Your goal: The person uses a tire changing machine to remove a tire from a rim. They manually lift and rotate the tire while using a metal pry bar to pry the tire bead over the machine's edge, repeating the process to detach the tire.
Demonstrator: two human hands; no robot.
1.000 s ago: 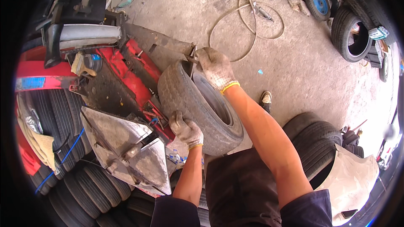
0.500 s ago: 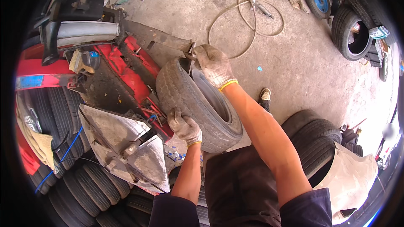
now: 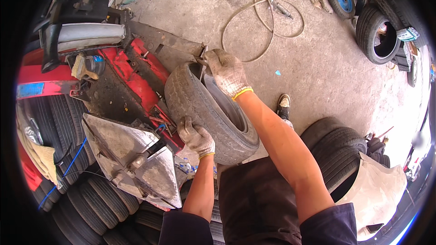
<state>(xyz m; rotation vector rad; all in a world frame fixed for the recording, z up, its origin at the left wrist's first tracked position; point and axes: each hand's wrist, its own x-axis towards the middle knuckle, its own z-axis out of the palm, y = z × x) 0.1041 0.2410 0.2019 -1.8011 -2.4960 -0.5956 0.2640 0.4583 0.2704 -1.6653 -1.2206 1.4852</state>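
A worn wheel with its tire (image 3: 200, 109) stands tilted on edge against the red side of a tire-changing machine (image 3: 136, 77). My left hand (image 3: 196, 137), in a dirty white knit glove, presses on the tread with bent fingers. My right hand (image 3: 225, 71), gloved alike, is closed around the handle at the end of the machine's long bead breaker arm (image 3: 168, 41). That arm's blade lies at the tire's upper sidewall, partly hidden by the right glove. The rim (image 3: 231, 109) faces right, below my right forearm.
The machine's metal turntable (image 3: 131, 154) is left of my left hand. A brush (image 3: 81, 68) sits by a small tub on the machine. Stacked tires (image 3: 336, 149) stand at right, more (image 3: 100, 199) at lower left. A hose (image 3: 272, 31) loops across the floor; a shoe (image 3: 284, 102) shows.
The whole view has shifted slightly, so things appear a little further left. Both hands keep their places on the tire and the arm's handle.
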